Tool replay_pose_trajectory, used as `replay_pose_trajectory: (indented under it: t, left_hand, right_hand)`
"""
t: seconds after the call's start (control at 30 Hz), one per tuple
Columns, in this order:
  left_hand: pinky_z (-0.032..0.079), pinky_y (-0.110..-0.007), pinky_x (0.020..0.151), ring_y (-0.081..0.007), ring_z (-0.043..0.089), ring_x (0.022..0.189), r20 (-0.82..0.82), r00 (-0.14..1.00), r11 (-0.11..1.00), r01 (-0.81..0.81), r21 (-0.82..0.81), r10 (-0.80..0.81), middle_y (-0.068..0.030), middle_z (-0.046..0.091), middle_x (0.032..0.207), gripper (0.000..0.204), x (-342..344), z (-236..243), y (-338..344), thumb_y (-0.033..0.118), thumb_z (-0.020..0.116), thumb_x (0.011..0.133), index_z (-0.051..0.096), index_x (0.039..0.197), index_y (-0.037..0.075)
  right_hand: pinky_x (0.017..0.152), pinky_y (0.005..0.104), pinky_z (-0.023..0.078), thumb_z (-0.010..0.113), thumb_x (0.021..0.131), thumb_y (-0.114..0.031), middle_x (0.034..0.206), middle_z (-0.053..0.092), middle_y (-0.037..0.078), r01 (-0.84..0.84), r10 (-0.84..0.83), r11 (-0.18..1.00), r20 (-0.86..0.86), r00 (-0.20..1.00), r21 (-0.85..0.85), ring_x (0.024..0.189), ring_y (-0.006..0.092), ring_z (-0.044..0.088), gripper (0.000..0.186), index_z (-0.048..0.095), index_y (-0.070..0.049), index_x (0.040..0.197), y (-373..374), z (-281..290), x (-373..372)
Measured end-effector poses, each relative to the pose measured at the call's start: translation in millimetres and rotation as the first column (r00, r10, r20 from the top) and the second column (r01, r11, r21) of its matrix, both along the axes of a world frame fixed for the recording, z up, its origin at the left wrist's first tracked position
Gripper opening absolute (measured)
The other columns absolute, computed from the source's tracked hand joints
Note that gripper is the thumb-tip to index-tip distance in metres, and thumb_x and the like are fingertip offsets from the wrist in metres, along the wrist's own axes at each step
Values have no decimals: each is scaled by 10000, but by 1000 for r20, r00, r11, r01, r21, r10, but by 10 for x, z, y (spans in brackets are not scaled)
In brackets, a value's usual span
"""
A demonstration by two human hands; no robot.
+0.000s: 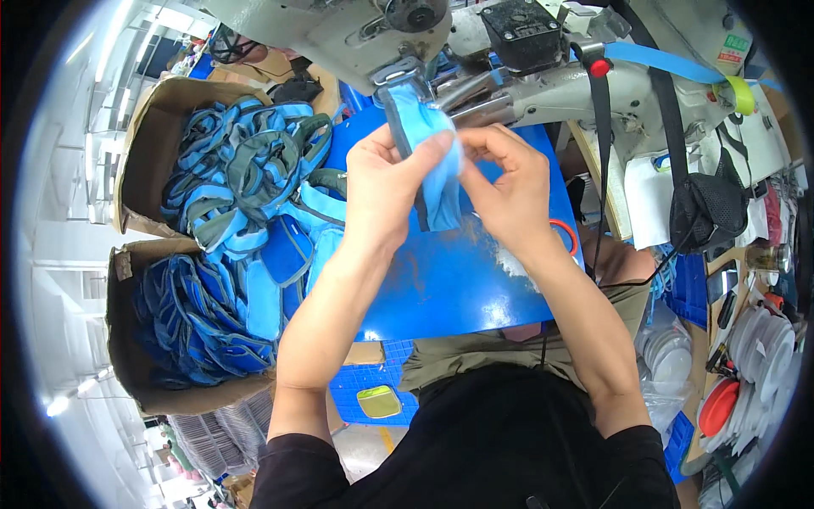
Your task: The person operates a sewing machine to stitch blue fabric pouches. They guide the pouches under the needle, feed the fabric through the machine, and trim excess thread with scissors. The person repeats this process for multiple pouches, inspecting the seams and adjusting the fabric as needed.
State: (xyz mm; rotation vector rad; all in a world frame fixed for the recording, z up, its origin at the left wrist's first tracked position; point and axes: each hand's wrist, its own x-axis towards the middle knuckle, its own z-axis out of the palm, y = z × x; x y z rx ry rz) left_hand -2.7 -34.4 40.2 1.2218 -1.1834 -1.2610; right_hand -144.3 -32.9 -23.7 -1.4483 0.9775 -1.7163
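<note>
A light blue fabric band with dark grey edging hangs in front of the sewing machine head; its upper end lies up at the needle area. My left hand is closed on the band, thumb across the blue face and fingers behind. From the other side, my right hand pinches the band's right edge between thumb and bent fingers. Below both hands is the blue work surface, worn and dusty in the middle. The fingertips behind the fabric are hidden.
To the left, a cardboard box overflows with blue-and-grey bands, some reaching the table. A second box holds dark blue fabric pieces. A red ring-shaped handle lies by my right forearm. Black straps hang at the right.
</note>
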Motion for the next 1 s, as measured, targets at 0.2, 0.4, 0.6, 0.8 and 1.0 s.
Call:
replay_pose_trajectory:
  t: [0.2,0.4,0.6,0.8,1.0]
  left_hand:
    - [553,-265,673,-111,691,729,-90,996,989,30,144,-17,-63,752,892,141,69,103,-136,114,770,905,729,984,4]
    - [546,-244,666,-99,685,721,27,998,996,56,64,-57,-60,751,868,142,145,125,-200,105,794,890,733,963,-1]
    - [533,-218,680,-77,672,734,292,956,981,89,-174,-35,-52,756,876,166,187,86,-204,79,826,865,756,984,-13]
    - [543,-230,719,-86,683,777,332,943,957,121,-265,-28,-57,761,897,175,236,20,-255,44,837,844,761,992,-13]
    - [559,-240,764,-93,690,814,289,953,947,173,-270,-92,-64,763,956,215,275,-44,-280,35,835,838,751,1030,-13]
  right_hand:
    - [777,306,578,723,846,-7,905,763,119,-17,1,992,122,993,128,829,181,746,162,740,6,1007,2,112,60]
    - [773,308,580,741,848,-22,903,767,119,29,-49,995,211,976,95,822,182,748,166,739,10,1010,1,44,157]
    - [735,306,571,788,847,-64,919,757,108,1,-25,997,282,959,82,842,171,734,210,728,-2,1038,71,-155,220]
    - [725,289,554,809,830,-59,969,744,94,-4,-17,997,266,964,80,846,159,716,240,723,-23,1051,96,-302,325]
    - [726,286,539,799,834,-44,918,718,83,-6,1,1000,203,979,22,819,157,694,209,719,-15,1025,29,-349,254]
